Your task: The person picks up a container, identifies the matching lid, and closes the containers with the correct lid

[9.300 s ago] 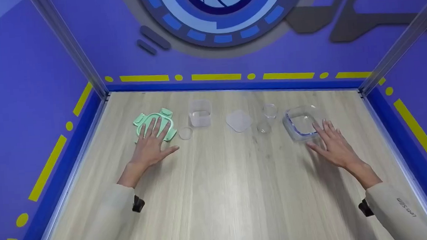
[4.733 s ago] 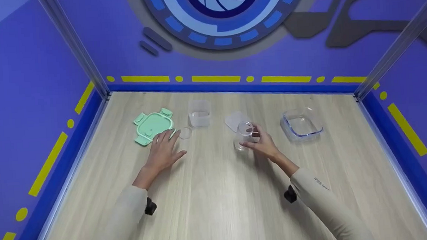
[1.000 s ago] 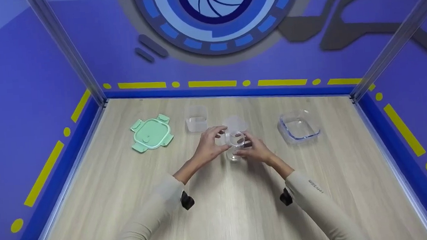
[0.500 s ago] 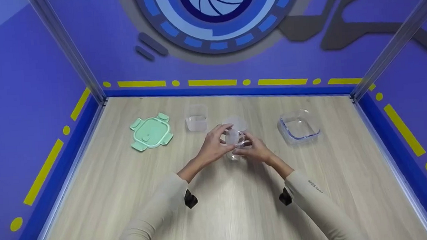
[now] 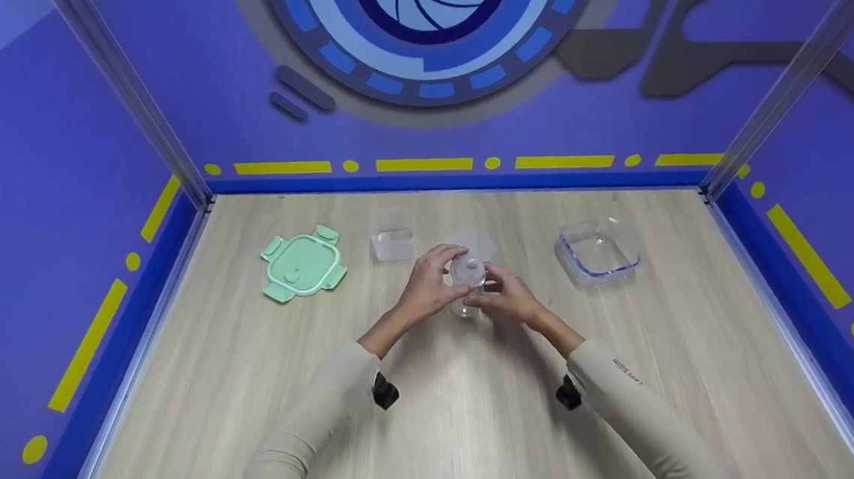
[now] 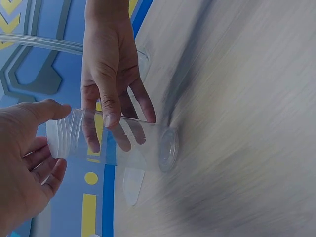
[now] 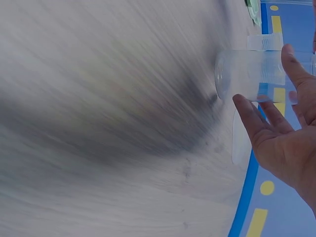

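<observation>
At the middle of the wooden table both hands hold a small clear round jar (image 5: 467, 297) just above the surface. My right hand (image 5: 502, 298) grips its body from the right. My left hand (image 5: 434, 280) curls over the top and presses a small clear round lid (image 5: 467, 270) onto the mouth. In the left wrist view the jar (image 6: 123, 143) lies sideways between my left hand (image 6: 27, 153) at its threaded end and my right hand's fingers (image 6: 111, 98). The right wrist view shows the jar (image 7: 249, 74) above my right hand (image 7: 281, 143).
A mint green clip lid (image 5: 302, 265) lies at the back left. A square clear tub (image 5: 393, 234) stands beside it, and a square translucent lid (image 5: 478, 240) lies behind the hands. A glass dish with a blue rim (image 5: 598, 251) sits at the right. Purple walls enclose the table.
My right hand took the jar and my left fetched the round lid from beside the green lid. In the last second the lid settled over the jar's mouth.
</observation>
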`<state>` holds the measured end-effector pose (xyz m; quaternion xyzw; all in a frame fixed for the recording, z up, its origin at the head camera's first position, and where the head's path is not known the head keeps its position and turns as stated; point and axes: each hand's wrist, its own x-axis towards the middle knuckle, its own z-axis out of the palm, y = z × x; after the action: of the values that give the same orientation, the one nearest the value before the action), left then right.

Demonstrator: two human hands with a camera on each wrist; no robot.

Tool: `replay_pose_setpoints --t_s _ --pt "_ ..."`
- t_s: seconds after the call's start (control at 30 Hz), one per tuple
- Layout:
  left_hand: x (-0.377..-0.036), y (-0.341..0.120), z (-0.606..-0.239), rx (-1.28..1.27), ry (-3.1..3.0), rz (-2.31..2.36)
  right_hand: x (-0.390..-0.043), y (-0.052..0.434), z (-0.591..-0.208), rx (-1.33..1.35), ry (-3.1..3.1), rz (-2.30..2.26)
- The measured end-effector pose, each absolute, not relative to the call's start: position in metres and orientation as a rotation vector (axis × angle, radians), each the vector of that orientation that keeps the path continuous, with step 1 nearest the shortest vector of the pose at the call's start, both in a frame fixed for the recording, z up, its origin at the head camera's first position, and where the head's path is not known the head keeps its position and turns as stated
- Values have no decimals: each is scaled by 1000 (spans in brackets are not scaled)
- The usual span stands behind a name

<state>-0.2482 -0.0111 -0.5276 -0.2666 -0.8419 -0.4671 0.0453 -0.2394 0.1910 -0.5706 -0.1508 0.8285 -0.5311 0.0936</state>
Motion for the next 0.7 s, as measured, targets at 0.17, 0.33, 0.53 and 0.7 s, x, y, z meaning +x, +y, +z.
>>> replay_pose_setpoints --t_s 0.17,0.33,0.53,0.7 --pt "-249 -8 -526 -819 -2597 -1425 -241 193 -577 -420 2442 -1607" --pt "-250 -8 -522 -822 -2613 -1401 -241 192 -575 -405 2429 -1606" --pt "-251 -8 -523 -805 -2622 -1403 -241 190 -574 -415 2443 -1594" --pt "-249 -7 -527 -814 -2627 -1428 -240 192 -578 -416 2439 -1627"
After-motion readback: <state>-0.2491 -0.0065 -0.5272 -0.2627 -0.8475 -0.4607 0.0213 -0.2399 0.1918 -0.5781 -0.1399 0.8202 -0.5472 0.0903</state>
